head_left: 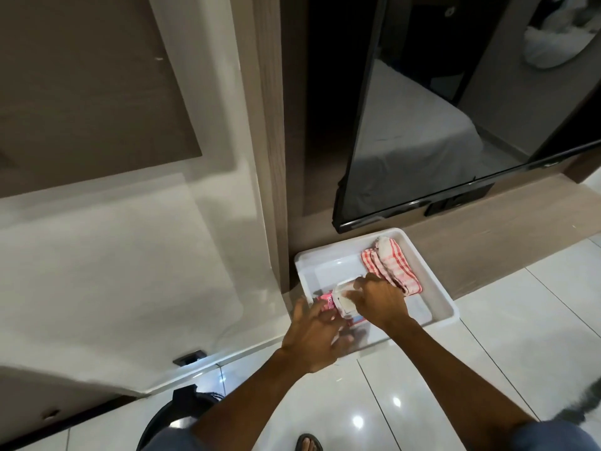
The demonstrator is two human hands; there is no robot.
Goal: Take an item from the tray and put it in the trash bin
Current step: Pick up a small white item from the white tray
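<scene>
Trash bin: dark round bin (182,415) at near left, by the person's knee, only partly in view; well apart from tray, near side of it.
Floor: glossy white tiled floor (487,369); carries tray + bin; a sandalled foot (308,442) at near edge.
Left hand: left hand (312,336) over tray's near-left corner, fingers spread + curling toward pink packet, blurred; prob. touching it but no firm grip seen, so can't tell if it has closed.
Right hand: right hand (380,299) just right of the left, fingers bent down onto the small white box; looks like a pinch on its top edge, gripping or v. close to it.
Item: small white box-like item (344,296) w/ pink printed packet (325,302) touching its left side, both in tray's near-left part, under/between the two hands.
Tray: shallow white plastic rectangular tray (445,304) on floor, against wood-look wall base.
Cloth: red-and-white checked folded cloth (390,265) in tray's far-right part, just beyond right hand, not held.
TV: black flat screen (422,131) leaning at far right, behind tray.
Step tip: judgement – pick one item only; close fingers round both sides before lifting, lift straight up clear of tray rim, then swing near-left to bin. Risk: packet slips or drags the box along.
</scene>
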